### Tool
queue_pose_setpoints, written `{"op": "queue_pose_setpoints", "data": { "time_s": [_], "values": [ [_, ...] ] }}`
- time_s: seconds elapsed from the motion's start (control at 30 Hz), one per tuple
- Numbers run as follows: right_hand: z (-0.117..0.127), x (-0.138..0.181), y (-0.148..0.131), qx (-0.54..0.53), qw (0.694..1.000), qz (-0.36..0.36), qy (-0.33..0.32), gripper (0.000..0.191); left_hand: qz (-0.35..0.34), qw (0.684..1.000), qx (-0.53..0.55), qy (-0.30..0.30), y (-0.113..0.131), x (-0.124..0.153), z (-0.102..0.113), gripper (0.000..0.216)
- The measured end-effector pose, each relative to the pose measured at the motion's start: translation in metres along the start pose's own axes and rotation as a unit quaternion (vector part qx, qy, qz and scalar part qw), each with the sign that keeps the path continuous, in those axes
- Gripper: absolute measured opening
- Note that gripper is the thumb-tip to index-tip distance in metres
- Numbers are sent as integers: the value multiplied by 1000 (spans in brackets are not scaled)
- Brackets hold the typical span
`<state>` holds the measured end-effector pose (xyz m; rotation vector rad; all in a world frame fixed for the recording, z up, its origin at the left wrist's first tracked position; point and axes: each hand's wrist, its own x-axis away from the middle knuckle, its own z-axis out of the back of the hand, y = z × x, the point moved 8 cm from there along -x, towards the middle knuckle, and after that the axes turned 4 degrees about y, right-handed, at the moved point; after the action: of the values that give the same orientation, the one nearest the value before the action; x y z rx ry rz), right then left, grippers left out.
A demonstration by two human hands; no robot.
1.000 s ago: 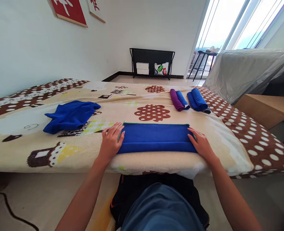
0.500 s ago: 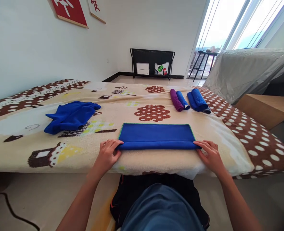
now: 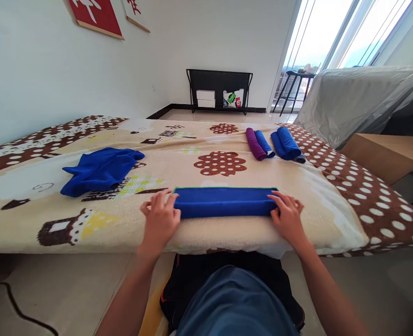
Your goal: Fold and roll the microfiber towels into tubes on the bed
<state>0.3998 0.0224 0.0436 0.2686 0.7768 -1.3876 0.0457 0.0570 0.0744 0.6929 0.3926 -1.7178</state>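
A blue towel point(image 3: 225, 193) lies flat near the bed's front edge, its near side turned into a thick fold or roll point(image 3: 223, 210). My left hand point(image 3: 161, 215) grips the left end of that roll with bent fingers, the fingertips at the towel's left border. At the opposite end, my right hand point(image 3: 287, 215) pinches the roll, its forefinger reaching over the towel's right border. Part of each towel end is hidden by the fingers. To the left lies a crumpled blue cloth point(image 3: 103, 170).
A purple rolled towel point(image 3: 256, 144) and several blue rolled towels point(image 3: 286, 143) lie on the patterned blanket point(image 3: 178, 163) at the right. Beyond the bed's right side are a cardboard box point(image 3: 384, 151) and a plastic-covered piece of furniture point(image 3: 360, 98). A black rack point(image 3: 220, 81) stands at the far wall.
The near roll has grown thicker and the flat part of the towel is shorter. Both hands have shifted inward over the roll's ends. The view has moved slightly.
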Motion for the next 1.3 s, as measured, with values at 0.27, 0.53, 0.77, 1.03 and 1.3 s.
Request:
{"op": "queue_pose_setpoints", "data": {
  "time_s": [0.27, 0.53, 0.77, 1.03, 1.3],
  "values": [
    [-48, 4, -118, -88, 977, 158, -111, 49, -183, 961, 147, -142, 113, 12, -44, 46],
    [-8, 25, 14, 2, 995, 74, -67, 54, -138, 984, 58, -93, 6, 37, -20, 53],
    [-3, 26, 42, -6, 996, 69, -54, 44, -114, 991, 41, -52, -13, 32, -15, 39],
    [10, 18, 30, 17, 998, 56, -13, 30, -84, 996, 8, -4, -16, 21, -9, 23],
    [18, 18, 24, 32, 997, 46, -51, 22, -86, 995, 30, -44, -15, 19, 1, 19]
  ]
}}
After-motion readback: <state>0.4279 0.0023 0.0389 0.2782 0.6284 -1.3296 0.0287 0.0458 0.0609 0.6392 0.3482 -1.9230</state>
